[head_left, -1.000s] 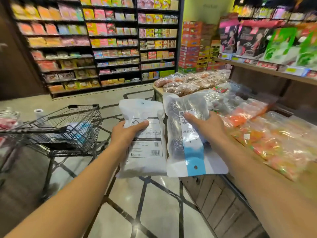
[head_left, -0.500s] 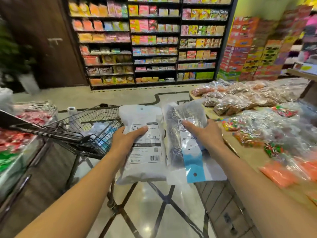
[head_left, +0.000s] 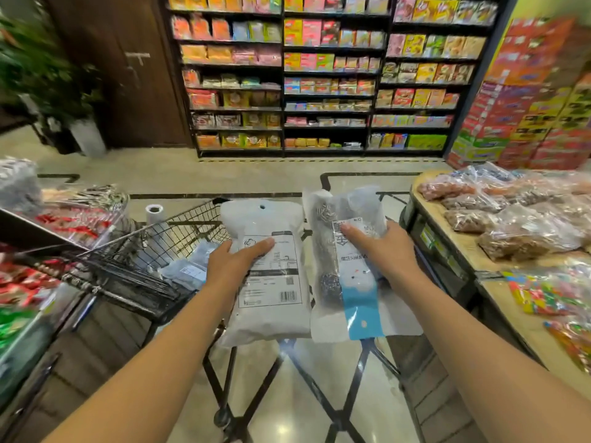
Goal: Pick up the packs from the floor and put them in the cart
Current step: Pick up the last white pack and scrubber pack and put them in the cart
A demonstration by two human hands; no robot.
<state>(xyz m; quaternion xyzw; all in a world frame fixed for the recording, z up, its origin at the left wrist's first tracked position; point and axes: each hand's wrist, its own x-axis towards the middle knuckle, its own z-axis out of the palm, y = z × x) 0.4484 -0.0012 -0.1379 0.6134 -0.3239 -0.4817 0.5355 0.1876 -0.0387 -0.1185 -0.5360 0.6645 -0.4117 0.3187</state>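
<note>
My left hand [head_left: 232, 265] grips a white pack [head_left: 271, 282] with a printed label and barcode, thumb across its front. My right hand [head_left: 380, 251] grips a clear pack with a blue strip [head_left: 348, 302] holding dark round scourers. Both packs are held upright, side by side, in front of me over the near end of the black wire cart [head_left: 137, 263]. A grey pack [head_left: 188, 270] lies inside the cart's basket, to the left of my left hand.
A display table [head_left: 447, 251] with bagged snacks stands at the right. Another display with red and green packets [head_left: 28, 282] lies at the left. Tall snack shelves [head_left: 329, 75] fill the back wall; a potted plant [head_left: 48, 78] stands far left. Tiled floor [head_left: 256, 174] lies beyond the cart.
My view has swung left, bringing the cart from the left side to directly in front. Both hands still hold their packs, now over the cart's near end.
</note>
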